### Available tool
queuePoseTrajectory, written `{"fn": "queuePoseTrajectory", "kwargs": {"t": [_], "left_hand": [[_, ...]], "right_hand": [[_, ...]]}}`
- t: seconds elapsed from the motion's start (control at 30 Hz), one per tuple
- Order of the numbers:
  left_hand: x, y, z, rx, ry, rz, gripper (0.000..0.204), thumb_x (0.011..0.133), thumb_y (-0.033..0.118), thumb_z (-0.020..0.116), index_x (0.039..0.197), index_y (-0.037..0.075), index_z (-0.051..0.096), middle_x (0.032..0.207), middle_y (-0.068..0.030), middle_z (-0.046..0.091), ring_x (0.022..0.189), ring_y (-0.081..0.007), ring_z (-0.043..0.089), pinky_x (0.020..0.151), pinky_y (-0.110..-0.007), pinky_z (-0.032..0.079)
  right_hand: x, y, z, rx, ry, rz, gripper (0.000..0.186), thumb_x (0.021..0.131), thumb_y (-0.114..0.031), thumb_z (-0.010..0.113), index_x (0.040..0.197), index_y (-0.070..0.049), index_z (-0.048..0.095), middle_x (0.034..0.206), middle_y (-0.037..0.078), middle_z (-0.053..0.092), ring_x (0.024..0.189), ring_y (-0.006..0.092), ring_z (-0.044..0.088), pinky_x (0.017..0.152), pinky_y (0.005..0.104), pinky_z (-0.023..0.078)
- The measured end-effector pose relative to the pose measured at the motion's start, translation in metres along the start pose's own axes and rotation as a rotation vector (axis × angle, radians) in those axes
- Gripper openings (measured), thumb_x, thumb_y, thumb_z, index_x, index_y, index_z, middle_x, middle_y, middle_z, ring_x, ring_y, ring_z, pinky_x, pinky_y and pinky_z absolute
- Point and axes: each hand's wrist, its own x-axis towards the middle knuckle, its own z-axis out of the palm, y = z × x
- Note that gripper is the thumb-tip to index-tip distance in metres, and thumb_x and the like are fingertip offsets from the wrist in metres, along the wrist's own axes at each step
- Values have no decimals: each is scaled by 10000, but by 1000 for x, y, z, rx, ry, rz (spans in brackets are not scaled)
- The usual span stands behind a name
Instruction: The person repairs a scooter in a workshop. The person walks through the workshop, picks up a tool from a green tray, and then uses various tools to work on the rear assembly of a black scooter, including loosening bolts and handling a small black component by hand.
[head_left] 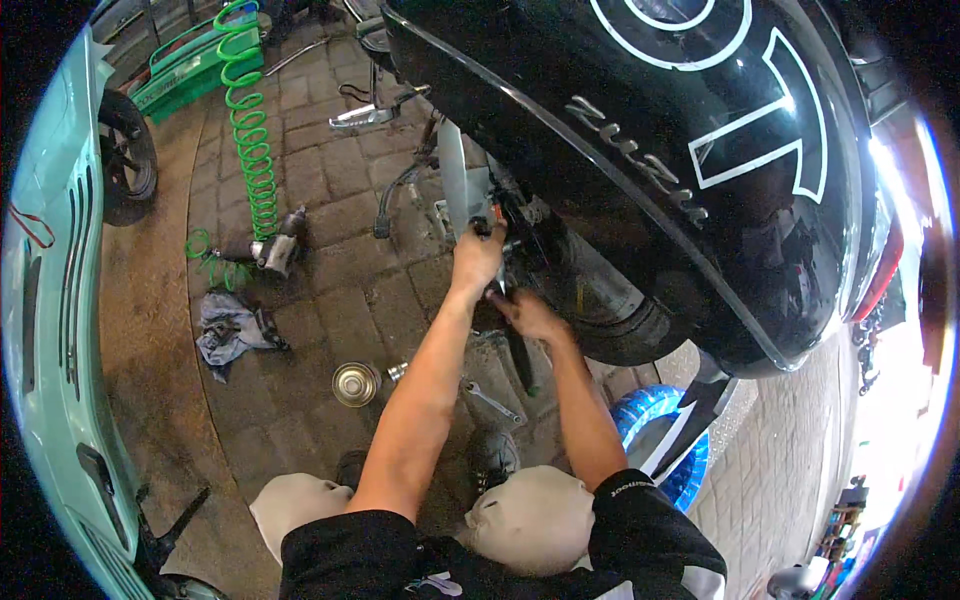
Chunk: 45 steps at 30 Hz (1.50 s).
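I crouch beside a black scooter [560, 130], both arms stretched toward its underside by the exhaust [595, 280]. My left hand [478, 260] is closed at a small dark part, close to an orange piece [497, 213] under the body. What exactly its fingers grip is hidden. Just to the right and nearer, my right hand [532, 316] has its fingers bent together at the engine side; any object in them is too small to make out. A pale curved panel [453, 180] rises beyond the left hand. Below the hands lies a combination spanner [493, 402] on the paving.
A round brass-coloured tin [355, 384], a socket [398, 371], a crumpled rag [233, 333] and an air impact wrench [280, 252] on a green coiled hose [250, 130] lie to the left. A green toolbox [195, 75] stands far left, beside a mint scooter [55, 330]. A blue-wrapped tyre [697, 440] lies right.
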Motion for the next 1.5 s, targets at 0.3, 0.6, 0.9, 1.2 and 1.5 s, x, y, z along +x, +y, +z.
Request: {"fn": "queuePoseTrajectory", "kwargs": {"t": [0.3, 0.6, 0.9, 1.2, 1.5], "left_hand": [[-18, -3, -2, 136, 47, 445, 362, 790, 269, 644, 960, -22, 511, 838, -245, 608, 855, -435, 572, 728, -451, 452], [5, -7, 0, -69, -116, -156, 563, 826, 467, 536, 1072, -40, 546, 927, -282, 609, 942, -384, 589, 796, -419, 442], [-17, -2, -1, -45, -52, 311, 353, 775, 296, 657, 920, -16, 580, 812, -196, 639, 773, -340, 627, 708, -370, 480], [3, -2, -4, 15, -86, -108, 499, 799, 415, 599, 1031, -27, 583, 935, -248, 622, 939, -379, 591, 798, -395, 449], [-12, -4, -8, 63, -134, 270, 442, 703, 292, 725, 957, -38, 575, 880, -213, 632, 863, -356, 617, 778, -380, 467]], "right_hand": [[85, 27, 50, 450, 316, -301, 557, 827, -94, 530, 1345, -49, 330, 1417, 160, 272, 1319, 282, 222, 1077, 367, 188], [-4, 7, 9, 450, 175, -148, 436, 861, -314, 567, 1140, 13, 490, 1056, 151, 537, 981, 257, 466, 909, 357, 343], [87, 39, 47, 276, 498, -470, 470, 818, -205, 567, 1231, -19, 442, 1219, 188, 498, 1180, 301, 418, 1015, 397, 291], [-1, -9, -17, 449, 16, -15, 639, 811, -445, 571, 1249, -4, 426, 1257, 202, 467, 1161, 300, 432, 979, 381, 323], [56, 19, 14, -18, 191, -119, 533, 705, -100, 594, 1215, -19, 459, 1247, 177, 482, 1160, 305, 453, 974, 387, 359]]}}
